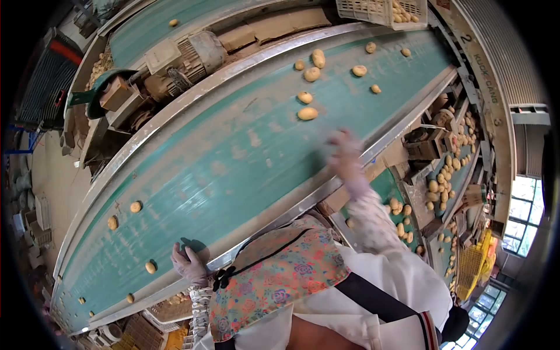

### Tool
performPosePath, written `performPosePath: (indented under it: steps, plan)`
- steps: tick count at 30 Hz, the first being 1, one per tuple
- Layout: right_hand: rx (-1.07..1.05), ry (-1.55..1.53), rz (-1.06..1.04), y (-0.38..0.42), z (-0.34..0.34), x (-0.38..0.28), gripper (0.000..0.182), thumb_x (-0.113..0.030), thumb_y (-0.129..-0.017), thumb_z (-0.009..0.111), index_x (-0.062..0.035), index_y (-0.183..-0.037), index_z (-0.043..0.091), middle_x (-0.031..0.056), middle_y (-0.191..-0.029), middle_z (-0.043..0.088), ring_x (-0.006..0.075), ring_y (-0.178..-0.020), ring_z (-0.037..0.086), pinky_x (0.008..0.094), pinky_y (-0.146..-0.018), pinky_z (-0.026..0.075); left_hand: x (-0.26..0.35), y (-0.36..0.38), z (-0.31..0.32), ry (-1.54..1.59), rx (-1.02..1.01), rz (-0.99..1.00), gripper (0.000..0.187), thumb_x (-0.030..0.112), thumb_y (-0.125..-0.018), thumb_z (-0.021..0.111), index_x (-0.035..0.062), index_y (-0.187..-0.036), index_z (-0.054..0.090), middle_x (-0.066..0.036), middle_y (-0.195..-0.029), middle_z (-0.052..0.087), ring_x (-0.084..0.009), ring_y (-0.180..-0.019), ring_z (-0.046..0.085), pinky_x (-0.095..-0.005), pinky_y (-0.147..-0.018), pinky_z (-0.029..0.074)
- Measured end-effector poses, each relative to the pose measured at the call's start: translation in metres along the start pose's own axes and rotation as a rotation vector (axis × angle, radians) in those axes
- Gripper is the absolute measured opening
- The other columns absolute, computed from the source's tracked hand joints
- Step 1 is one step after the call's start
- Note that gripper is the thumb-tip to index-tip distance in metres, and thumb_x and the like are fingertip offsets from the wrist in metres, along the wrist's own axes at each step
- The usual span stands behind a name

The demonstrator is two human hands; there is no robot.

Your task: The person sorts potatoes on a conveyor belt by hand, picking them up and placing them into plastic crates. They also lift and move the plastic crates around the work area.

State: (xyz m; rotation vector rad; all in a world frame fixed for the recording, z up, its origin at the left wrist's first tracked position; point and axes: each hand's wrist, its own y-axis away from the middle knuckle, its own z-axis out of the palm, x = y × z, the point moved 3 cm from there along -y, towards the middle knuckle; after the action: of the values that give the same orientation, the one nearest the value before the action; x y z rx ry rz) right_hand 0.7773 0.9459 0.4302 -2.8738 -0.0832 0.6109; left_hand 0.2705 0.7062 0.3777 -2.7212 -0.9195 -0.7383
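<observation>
Landmark: the green belt [233,146], running diagonally across the view, metal rails both sides.

Left hand [189,265]: at the belt's near edge, toward its left end. Loose, fingers apart, not closed on anything I can see. Dark shadow on the belt just beside the fingertips; can't tell if they touch the surface. Nearest item is a single potato [150,267] lying on the belt, left of that hand.

Right hand [345,154]: over the belt's near side, right of its middle, arm reaching in across the near rail [280,220]. Fingers smeared by motion blur, so can't tell if it's clenched, loose or gripping something. Nearest is an oblong potato [307,113], mid-belt, near the fingers but apart.

Potatoes: loose cluster [312,74] on the belt's right half, far side, more spread out toward the right end. A pair [136,206] lies on the left half, close to each other, plus smaller ones toward the belt's left end.

Around the belt: dusty motor [198,55] beyond the far rail. White crate [361,10] with potatoes beyond the belt's far right corner. Lower belt [385,184] below the near rail, right side, potatoes on it. Floral apron [280,256] just off the belt's near edge.
</observation>
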Motion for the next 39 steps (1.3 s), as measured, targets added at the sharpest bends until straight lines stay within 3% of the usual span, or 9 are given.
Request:
performPosePath:
  steps: [3,9,12,15,16,20,32,35,39]
  plan:
    - [-0.653,0.573,0.725,0.039,-0.089,0.052,0.045,-0.023,-0.083,0.068,-0.0115,-0.126,0.065,0.0202,-0.135,0.059,0.0375,-0.127,0.055,0.0434,-0.106,0.045,-0.013,0.002,0.002,0.042,0.027,0.096,0.023,0.023,-0.098,0.062,0.0007,-0.104,0.065,-0.016,-0.09,0.063,-0.0316,-0.082,0.061,-0.0436,-0.076,0.048]
    - [0.02,-0.208,-0.024,-0.046,0.076,0.012,0.068,-0.044,-0.077,0.076,-0.0052,-0.13,0.059,0.0224,-0.127,0.06,0.0404,-0.12,0.055,0.0481,-0.103,0.045,-0.005,-0.011,0.004,0.132,-0.013,0.042,0.024,0.02,-0.097,0.061,0.002,-0.082,0.06,-0.015,-0.077,0.059,-0.0312,-0.069,0.056,-0.0458,-0.064,0.042]
    - [-0.084,0.229,-0.095,-0.063,0.132,-0.056,0.041,-0.041,-0.082,0.072,-0.0251,-0.119,0.068,0.0167,-0.12,0.064,0.0394,-0.111,0.061,0.047,-0.097,0.049,0.059,-0.017,0.006,0.301,-0.014,0.126,0.022,0.017,-0.097,0.061,0.0028,-0.08,0.06,-0.012,-0.074,0.053,-0.0277,-0.069,0.051,-0.0429,-0.064,0.04]
    - [-0.589,-0.109,0.037,-0.1,0.122,-0.079,0.041,-0.044,-0.084,0.069,-0.0199,-0.117,0.069,0.0167,-0.118,0.067,0.0371,-0.108,0.064,0.0455,-0.096,0.05,0.091,-0.006,0.013,0.24,-0.035,0.287,0.023,0.022,-0.099,0.062,0.0014,-0.089,0.064,-0.011,-0.082,0.06,-0.0243,-0.078,0.055,-0.0376,-0.072,0.044]
    - [-0.335,-0.195,-0.079,-0.119,0.124,-0.061,0.044,-0.044,-0.087,0.066,-0.0133,-0.118,0.069,0.0189,-0.118,0.068,0.0345,-0.11,0.066,0.045,-0.096,0.05,0.091,-0.003,0.016,0.273,-0.045,0.245,0.022,0.021,-0.099,0.061,0.0013,-0.09,0.064,-0.011,-0.082,0.059,-0.0256,-0.078,0.055,-0.0386,-0.073,0.044]
    - [-0.408,-0.333,0.539,-0.238,0.07,0.004,0.052,-0.041,-0.087,0.065,-0.0088,-0.128,0.061,0.0215,-0.125,0.065,0.0347,-0.118,0.064,0.0465,-0.098,0.051,0.086,0.02,0.016,0.305,-0.065,0.075,0.017,0.018,-0.098,0.061,0.0018,-0.093,0.065,-0.012,-0.086,0.06,-0.0294,-0.081,0.057,-0.0408,-0.078,0.046]
    - [-0.653,0.186,0.077,-0.231,0.042,0.008,0.058,-0.04,-0.079,0.075,-0.0183,-0.132,0.065,0.0181,-0.134,0.062,0.0322,-0.123,0.06,0.0427,-0.103,0.05,0.112,0.011,0.047,0.376,-0.117,0.138,0.011,0.014,-0.092,0.066,0.0037,-0.096,0.068,-0.012,-0.09,0.068,-0.0331,-0.084,0.062,-0.0419,-0.08,0.048]
    - [-1.098,0.608,-0.083,-0.223,0.05,0.029,0.061,-0.039,-0.075,0.077,-0.0186,-0.131,0.066,0.0177,-0.134,0.063,0.0306,-0.126,0.058,0.0427,-0.103,0.049,0.182,-0.033,0.034,0.172,-0.264,0.321,0.021,0.02,-0.088,0.07,0.006,-0.104,0.069,-0.011,-0.1,0.07,-0.0339,-0.099,0.062,-0.0466,-0.093,0.046]
    - [-0.986,0.505,0.03,-0.179,0.056,0.027,0.059,-0.04,-0.07,0.079,-0.0168,-0.124,0.07,0.0156,-0.127,0.064,0.0298,-0.118,0.063,0.0427,-0.098,0.052,0.28,-0.073,0.094,0.049,-0.237,0.791,0.039,0.03,-0.082,0.073,0.0133,-0.117,0.067,-0.013,-0.134,0.058,-0.035,-0.13,0.048,-0.0577,-0.117,0.024]
